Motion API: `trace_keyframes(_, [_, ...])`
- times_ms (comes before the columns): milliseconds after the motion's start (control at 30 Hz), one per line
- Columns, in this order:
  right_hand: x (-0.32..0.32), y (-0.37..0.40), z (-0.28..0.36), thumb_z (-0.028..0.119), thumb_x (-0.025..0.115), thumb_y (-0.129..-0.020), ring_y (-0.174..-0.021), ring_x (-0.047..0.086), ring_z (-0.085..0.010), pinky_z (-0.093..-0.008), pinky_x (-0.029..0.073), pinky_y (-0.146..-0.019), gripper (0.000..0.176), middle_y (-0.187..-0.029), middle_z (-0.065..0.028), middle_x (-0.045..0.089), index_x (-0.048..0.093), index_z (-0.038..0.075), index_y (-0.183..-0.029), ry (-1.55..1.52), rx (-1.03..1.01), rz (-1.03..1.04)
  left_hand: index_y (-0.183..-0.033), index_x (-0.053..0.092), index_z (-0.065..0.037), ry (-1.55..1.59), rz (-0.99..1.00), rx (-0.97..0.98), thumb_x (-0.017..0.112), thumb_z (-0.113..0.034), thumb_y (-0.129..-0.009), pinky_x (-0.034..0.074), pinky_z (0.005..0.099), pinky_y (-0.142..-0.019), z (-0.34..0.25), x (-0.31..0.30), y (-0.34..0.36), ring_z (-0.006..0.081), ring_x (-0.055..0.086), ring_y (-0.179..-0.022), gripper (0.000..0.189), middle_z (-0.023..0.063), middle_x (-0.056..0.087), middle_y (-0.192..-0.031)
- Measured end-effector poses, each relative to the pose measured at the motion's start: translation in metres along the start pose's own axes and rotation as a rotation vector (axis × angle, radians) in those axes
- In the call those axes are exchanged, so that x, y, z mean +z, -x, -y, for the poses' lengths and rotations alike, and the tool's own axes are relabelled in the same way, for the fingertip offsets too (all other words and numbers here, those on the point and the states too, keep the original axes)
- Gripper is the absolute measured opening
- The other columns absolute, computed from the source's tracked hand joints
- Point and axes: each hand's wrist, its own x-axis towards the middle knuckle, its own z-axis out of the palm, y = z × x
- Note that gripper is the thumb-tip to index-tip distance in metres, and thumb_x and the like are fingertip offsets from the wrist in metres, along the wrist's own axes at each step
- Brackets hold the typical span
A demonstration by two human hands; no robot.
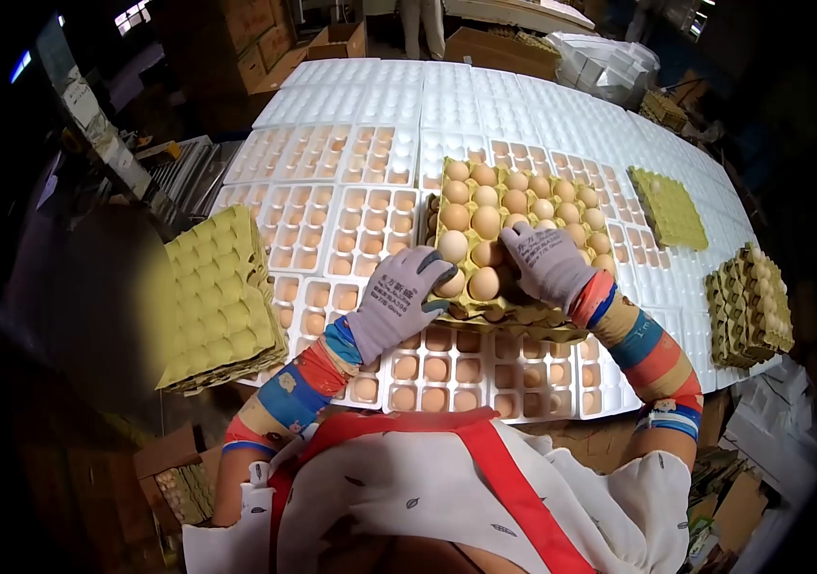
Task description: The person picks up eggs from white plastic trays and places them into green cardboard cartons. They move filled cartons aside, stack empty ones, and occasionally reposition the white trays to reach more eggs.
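Note:
A yellow tray of brown eggs (486, 222) lies on top of more stacked trays near the middle of the table. My left hand (397, 295), in a grey glove, has its fingers curled round an egg at the tray's near left corner. My right hand (547, 260), also gloved, reaches over the tray's near side with its fingers bent down among the eggs; what its fingertips hold is hidden. White foam trays (334, 230) with eggs in their square compartments lie around and under the stack.
Empty yellow trays (212, 297) are piled at the left. A single yellow tray (669, 209) lies at the right, beside a stack of trays (751, 306) at the edge. White trays (485, 96) cover the far side. Someone's legs (422, 27) show behind the table.

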Motion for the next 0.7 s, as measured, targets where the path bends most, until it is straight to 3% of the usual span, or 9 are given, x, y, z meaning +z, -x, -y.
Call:
trace_keyframes(133, [-0.01,0.002,-0.017,0.016,0.068,-0.077,-0.092,0.062,-0.0295,-0.0388,0.051,-0.078,0.033,-0.108,-0.0123,0.059,0.056,0.006,-0.106,-0.354,0.101,-0.045,-0.114,0.056,-0.005,0.051,0.012,0.022,0.077,-0.017,-0.067,0.048,0.0407,-0.089,0.007,0.006,-0.001,0.0304,0.059,-0.099,0.053,0.0108,0.061,-0.108])
trace_keyframes(167, [-0.013,0.008,-0.026,0.015,0.067,-0.078,-0.093,0.062,-0.0288,-0.0387,0.051,-0.079,0.033,-0.11,-0.0117,0.059,0.057,0.006,-0.108,-0.535,0.126,-0.059,-0.119,0.054,-0.004,0.31,-0.021,-0.095,0.075,-0.015,-0.068,0.048,0.0399,-0.09,0.006,0.004,0.0,0.0288,0.059,-0.101,0.056,0.0102,0.06,-0.11])
trace_keyframes(233, [-0.008,0.026,-0.044,0.018,0.064,-0.083,-0.108,0.058,-0.02,-0.0347,0.049,-0.09,0.059,-0.126,-0.0098,0.056,0.046,0.006,-0.137,-1.5,0.205,-0.2,-0.127,0.05,-0.002,0.817,-0.093,-0.341,0.073,-0.013,-0.069,0.049,0.0384,-0.093,0.004,-0.005,-0.001,0.0256,0.06,-0.105,0.063,0.0091,0.059,-0.112])
trace_keyframes(267, [-0.012,0.032,-0.043,0.02,0.061,-0.084,-0.107,0.058,-0.0206,-0.035,0.05,-0.09,0.058,-0.126,-0.0098,0.056,0.045,0.006,-0.138,-1.669,0.179,-0.275,-0.136,0.042,0.0,1.064,-0.269,-0.315,0.065,-0.01,-0.076,0.049,0.0351,-0.095,0.015,-0.002,-0.004,0.0221,0.058,-0.109,0.064,0.0092,0.055,-0.115])
trace_keyframes(367, [-0.02,0.043,-0.041,0.025,0.056,-0.088,-0.103,0.059,-0.0205,-0.0343,0.051,-0.086,0.054,-0.12,-0.0083,0.058,0.046,0.006,-0.137,-1.88,0.225,-0.242,-0.127,0.049,0.001,1.867,-0.197,-0.466,0.055,-0.02,-0.091,0.05,0.0327,-0.093,0.018,-0.014,-0.018,0.0223,0.059,-0.104,0.042,0.0122,0.054,-0.108])
trace_keyframes(433, [-0.033,0.04,-0.039,0.023,0.059,-0.089,-0.094,0.059,-0.0164,-0.0292,0.05,-0.08,0.045,-0.113,-0.0058,0.06,0.053,0.007,-0.131,-1.694,0.223,-0.197,-0.11,0.061,-0.004,1.031,0.309,-0.716,0.06,-0.022,-0.089,0.054,0.0346,-0.08,0.004,-0.031,-0.036,0.0257,0.065,-0.089,0.028,0.0132,0.062,-0.098])
trace_keyframes(500, [-0.039,0.027,-0.037,0.022,0.065,-0.089,-0.083,0.053,-0.0088,-0.0223,0.046,-0.075,0.035,-0.1,0.0006,0.061,0.063,0.005,-0.119,-1.379,0.235,-0.175,-0.117,0.059,-0.009,0.163,0.354,-0.132,0.067,-0.022,-0.082,0.054,0.0358,-0.073,-0.032,-0.02,-0.043,0.0261,0.065,-0.088,0.037,0.0139,0.062,-0.103])
trace_keyframes(567, [-0.04,0.021,-0.034,0.024,0.068,-0.086,-0.088,0.055,-0.0124,-0.0264,0.048,-0.078,0.037,-0.101,-0.0013,0.059,0.063,0.009,-0.119,-1.336,0.278,-0.073,-0.12,0.056,-0.012,-0.213,0.264,0.041,0.072,-0.024,-0.075,0.053,0.0394,-0.073,-0.047,0.006,-0.036,0.0273,0.064,-0.088,0.05,0.0135,0.06,-0.102])
trace_keyframes(700, [-0.035,0.011,-0.013,0.029,0.078,-0.073,-0.106,0.057,-0.0308,-0.0384,0.049,-0.088,0.047,-0.122,-0.0129,0.05,0.063,0.018,-0.116,-0.283,0.205,-0.099,-0.114,0.055,-0.01,0.064,0.172,-0.043,0.074,-0.024,-0.073,0.054,0.0349,-0.076,-0.018,0.014,-0.036,0.0298,0.064,-0.089,0.047,0.0159,0.06,-0.106])
